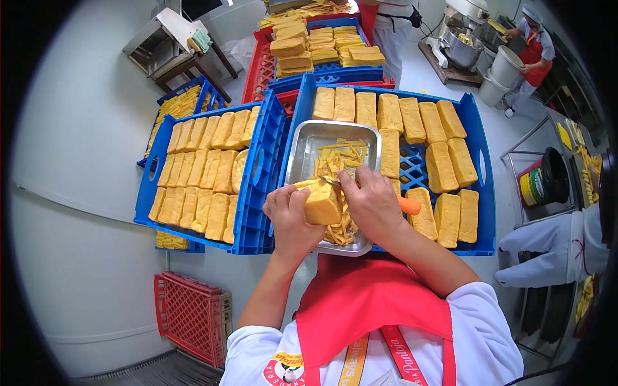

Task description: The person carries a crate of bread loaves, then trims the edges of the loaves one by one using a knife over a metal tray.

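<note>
My left hand (293, 219) is closed around a yellow loaf (324, 204), holding it tilted over a rectangular metal tray (301, 151). In my right hand (373, 204) is a knife with an orange handle (409, 206) sticking out behind the fist. Its blade (329, 182) lies against the upper edge of the loaf, partly hidden by my fingers. Yellow trimmings (338, 157) are heaped in the tray below. The tray rests on a blue crate (484, 148) of similar loaves, among them an upright-lying row (412, 120) at the back.
Another blue crate (257, 174) with rows of loaves stands on the left. Farther back are stacked loaves (290, 46) in blue and red crates. Red crates (188, 315) lean at lower left. A black bucket (544, 179), a mixer (462, 45) and co-workers (535, 55) are on the right.
</note>
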{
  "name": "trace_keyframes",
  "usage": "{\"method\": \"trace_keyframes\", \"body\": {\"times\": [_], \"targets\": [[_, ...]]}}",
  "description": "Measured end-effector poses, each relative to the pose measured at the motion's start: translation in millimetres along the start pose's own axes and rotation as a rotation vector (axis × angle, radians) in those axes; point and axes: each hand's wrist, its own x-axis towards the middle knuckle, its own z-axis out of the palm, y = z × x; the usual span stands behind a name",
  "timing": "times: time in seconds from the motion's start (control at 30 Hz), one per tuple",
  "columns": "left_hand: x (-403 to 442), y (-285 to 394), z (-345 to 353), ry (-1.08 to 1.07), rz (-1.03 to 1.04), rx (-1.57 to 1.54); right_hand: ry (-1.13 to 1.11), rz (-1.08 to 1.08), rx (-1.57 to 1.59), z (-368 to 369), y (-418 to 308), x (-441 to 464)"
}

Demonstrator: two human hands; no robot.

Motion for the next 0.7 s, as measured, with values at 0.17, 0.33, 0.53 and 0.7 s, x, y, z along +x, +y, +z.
{"method": "trace_keyframes", "body": {"times": [0.17,0.33,0.53,0.7], "targets": [[-6.4,-13.7,-4.6,-0.017,-0.01,-0.175,-0.298,0.311,0.673,-18.4,17.5,19.5],[-8.2,-17.9,-7.5,0.033,0.046,-0.243,-0.381,0.428,0.757,-34.5,15.9,17.9],[-12.8,-18.8,-1.4,0.141,0.152,-0.106,-0.251,0.287,0.54,-39.2,-0.8,3.9],[-13.5,-16.6,0.1,0.158,0.203,-0.051,-0.29,0.337,0.581,-36.0,0.9,0.5]]}}
